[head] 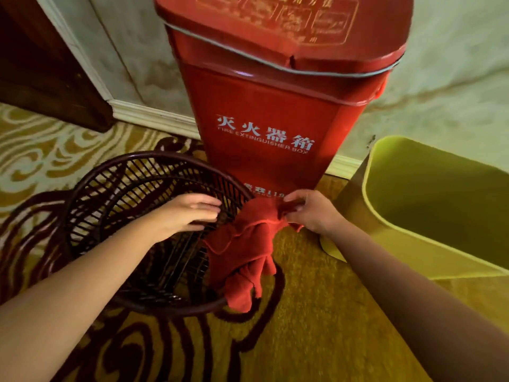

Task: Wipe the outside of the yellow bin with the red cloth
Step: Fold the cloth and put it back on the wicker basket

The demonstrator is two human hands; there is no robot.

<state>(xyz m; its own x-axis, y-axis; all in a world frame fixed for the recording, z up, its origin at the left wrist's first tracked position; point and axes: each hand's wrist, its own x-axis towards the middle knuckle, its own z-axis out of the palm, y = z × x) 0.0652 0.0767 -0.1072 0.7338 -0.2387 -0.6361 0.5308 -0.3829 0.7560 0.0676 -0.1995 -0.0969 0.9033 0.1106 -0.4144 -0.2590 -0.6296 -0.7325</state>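
The yellow bin (407,255) stands at the right on the carpet, its opening facing up. A red cloth (245,255) hangs over the right rim of a dark slatted basket (91,199). My right hand (311,210) pinches the cloth's upper corner, just left of the yellow bin. My left hand (187,210) reaches flat into the basket with fingers extended, close to the cloth; it holds nothing.
A tall red fire extinguisher box (270,119) stands against the wall right behind the basket and cloth. A white skirting board (154,117) runs along the wall. Patterned gold and dark carpet (316,326) covers the floor in front.
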